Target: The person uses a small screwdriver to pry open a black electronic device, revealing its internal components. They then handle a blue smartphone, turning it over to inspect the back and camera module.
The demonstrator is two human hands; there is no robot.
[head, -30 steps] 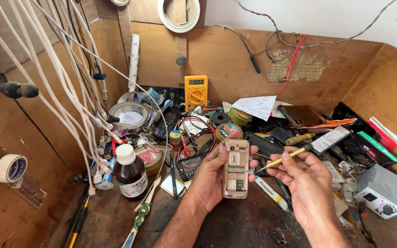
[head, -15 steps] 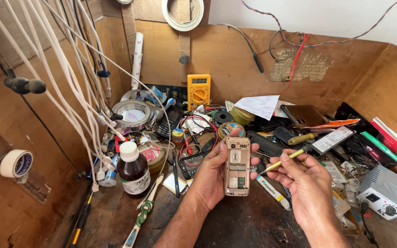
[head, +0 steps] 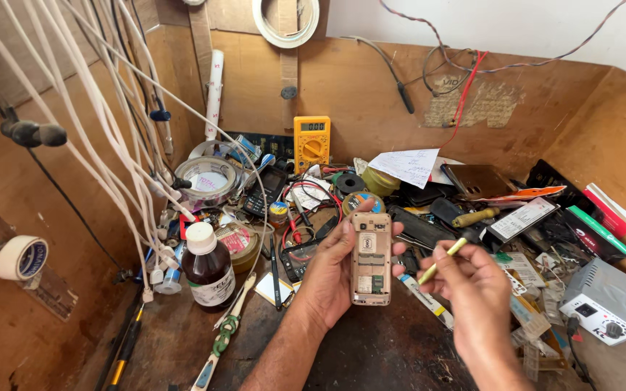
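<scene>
Head view: the phone (head: 371, 258) has its back cover already off, with the battery bay and board exposed; no part has been lifted out of it so far, so the inside work looks barely begun. The left hand (head: 331, 271) grips the phone upright, above the dark surface (head: 371, 355) near centre. The right hand (head: 476, 289), just right of the phone, pinches a thin yellow tool (head: 440, 262), tip pointing toward the phone, not touching it.

An electronics repair workshop is shown: a cluttered wooden counter (head: 371, 355), a yellow multimeter (head: 311, 143), hanging white cables (head: 88, 137) at upper left.
</scene>
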